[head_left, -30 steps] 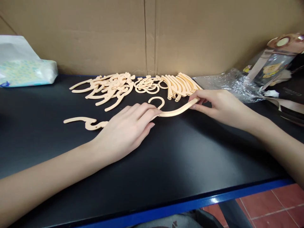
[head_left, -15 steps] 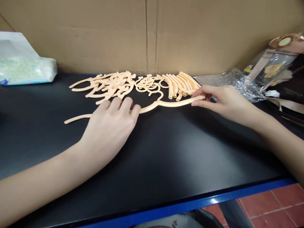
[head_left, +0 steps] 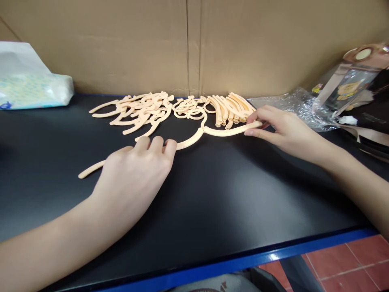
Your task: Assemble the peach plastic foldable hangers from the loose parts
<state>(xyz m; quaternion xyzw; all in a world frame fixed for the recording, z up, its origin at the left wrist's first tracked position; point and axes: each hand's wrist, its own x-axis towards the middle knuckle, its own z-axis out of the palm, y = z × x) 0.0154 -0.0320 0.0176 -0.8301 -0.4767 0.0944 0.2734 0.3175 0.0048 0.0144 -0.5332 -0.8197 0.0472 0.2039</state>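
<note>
A joined peach plastic hanger (head_left: 194, 140) lies across the black table (head_left: 212, 194), its hook pointing away from me. My left hand (head_left: 136, 170) rests on top of the hanger's left arm, fingers curled over it, so part of that arm is hidden. My right hand (head_left: 279, 127) pinches the tip of the hanger's right arm between thumb and fingers. Behind the hanger lie loose peach parts: a heap of left arms (head_left: 139, 109), a cluster of hooks (head_left: 188, 107) and a row of right arms (head_left: 231, 107).
A cardboard wall (head_left: 194, 44) closes the back. A tissue pack (head_left: 30, 87) sits at the far left. Crumpled clear plastic (head_left: 291, 105) and packaged goods (head_left: 352, 85) lie at the right. The table's blue front edge (head_left: 243, 263) runs near me.
The separate left arm piece and the hook piece now form one hanger. My left hand slid back towards me along the left arm, dragging that end closer, while my right hand kept the right tip.
</note>
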